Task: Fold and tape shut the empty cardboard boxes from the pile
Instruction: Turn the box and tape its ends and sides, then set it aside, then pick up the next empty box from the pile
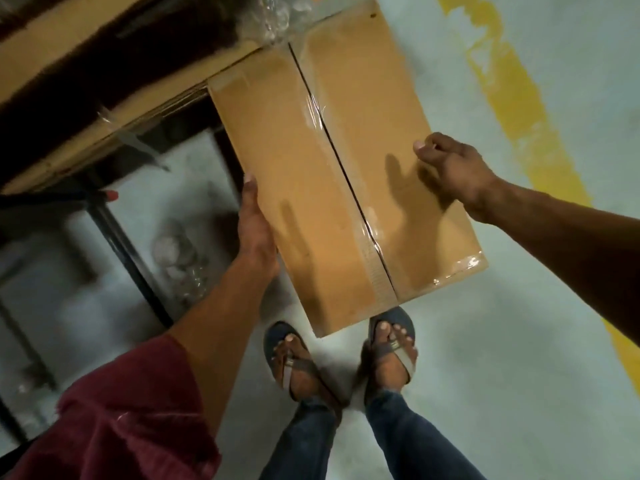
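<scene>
Two hands on taped cardboard box, no legible writing

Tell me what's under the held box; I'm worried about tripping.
Below the box, the near edge overlaps the toes of both sandalled feet, which stand on pale floor. The floor directly beneath the box is covered.
</scene>
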The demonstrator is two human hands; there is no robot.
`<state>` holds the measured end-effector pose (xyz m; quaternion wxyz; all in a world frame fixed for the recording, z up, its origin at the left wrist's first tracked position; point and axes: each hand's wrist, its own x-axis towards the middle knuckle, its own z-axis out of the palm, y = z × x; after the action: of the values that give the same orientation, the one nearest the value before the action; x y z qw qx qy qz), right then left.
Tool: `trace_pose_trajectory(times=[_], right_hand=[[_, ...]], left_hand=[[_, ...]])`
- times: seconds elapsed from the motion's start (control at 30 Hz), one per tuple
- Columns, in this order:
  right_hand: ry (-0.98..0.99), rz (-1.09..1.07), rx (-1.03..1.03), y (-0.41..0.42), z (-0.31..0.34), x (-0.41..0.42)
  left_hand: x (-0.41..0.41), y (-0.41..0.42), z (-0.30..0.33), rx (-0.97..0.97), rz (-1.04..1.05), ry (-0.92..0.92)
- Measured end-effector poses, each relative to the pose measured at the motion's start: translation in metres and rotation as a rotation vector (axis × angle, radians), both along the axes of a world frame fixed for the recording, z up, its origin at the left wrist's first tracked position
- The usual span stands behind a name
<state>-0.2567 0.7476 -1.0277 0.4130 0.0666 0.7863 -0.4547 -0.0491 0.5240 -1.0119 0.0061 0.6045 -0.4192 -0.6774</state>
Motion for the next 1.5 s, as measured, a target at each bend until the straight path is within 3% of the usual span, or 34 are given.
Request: trace_pose_trajectory(times=[0.13,0.27,0.4,0.53,0.63,0.77,0.9,1.13,1.33,1.5], right_hand=[[0.018,0.024,0.079,-0.002,0.009,-0.001],[0.057,0.052,0.056,-0.017,0.084,0.014],[0.106,0.165,0.005,-0.043,0.230,0.024],[0.303,0.365,-0.041,-0.071,0.421,0.018],[0.517,0.515,-0.075,-0.110,0.555,0.010],[0.735,0.640,-0.173,-0.183,0.704,0.006],[0.835,0.697,-0.298,-0.268,0.796,0.021],[1.030,0.928,-0.249,-0.412,0.838,0.042],[1.307,1.267,0.189,-0.552,0.804,-0.006],[1.321,1.493,0.412,-0.628,0.790,-0.019]], left_hand=[[-0.001,-0.002,-0.023,-0.019,-0.044,-0.091],[-0.013,0.008,0.053,-0.066,-0.074,-0.229],[-0.029,0.005,0.211,0.046,-0.079,-0.137],[-0.028,-0.003,0.409,-0.074,-0.098,-0.017],[-0.017,-0.032,0.531,-0.164,0.016,0.154],[0.002,-0.091,0.651,-0.294,0.135,0.356],[0.020,-0.160,0.736,-0.421,0.265,0.424],[0.022,-0.304,0.792,-0.507,0.548,0.412],[-0.009,-0.431,0.776,-0.399,0.619,0.442],[-0.029,-0.485,0.752,-0.340,0.578,0.488]])
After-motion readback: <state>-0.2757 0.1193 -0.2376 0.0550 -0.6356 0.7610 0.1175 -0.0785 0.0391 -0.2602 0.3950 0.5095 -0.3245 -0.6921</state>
